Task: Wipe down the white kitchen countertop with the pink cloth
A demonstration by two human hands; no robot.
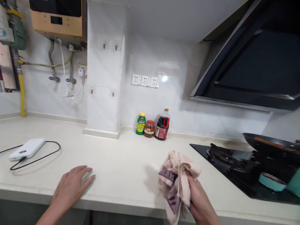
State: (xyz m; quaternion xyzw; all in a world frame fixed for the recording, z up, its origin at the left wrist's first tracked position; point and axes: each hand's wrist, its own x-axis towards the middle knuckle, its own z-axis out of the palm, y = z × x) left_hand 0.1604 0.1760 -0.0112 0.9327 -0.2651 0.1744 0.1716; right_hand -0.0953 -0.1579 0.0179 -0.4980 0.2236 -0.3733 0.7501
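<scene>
My right hand is closed around a bunched cloth, pale pink with purple patches. The cloth hangs over the front part of the white countertop, and its lower folds drop past the counter's front edge. On the left, my left hand holds nothing; its thumb stands apart from the fingers at the counter's front edge. Closest to that hand is a white power bank with a black cable plugged into it.
Against the back wall stand a green bottle, a red-lidded jar and a dark sauce bottle. At right are a black gas stove, a wok and a teal container. A range hood hangs above.
</scene>
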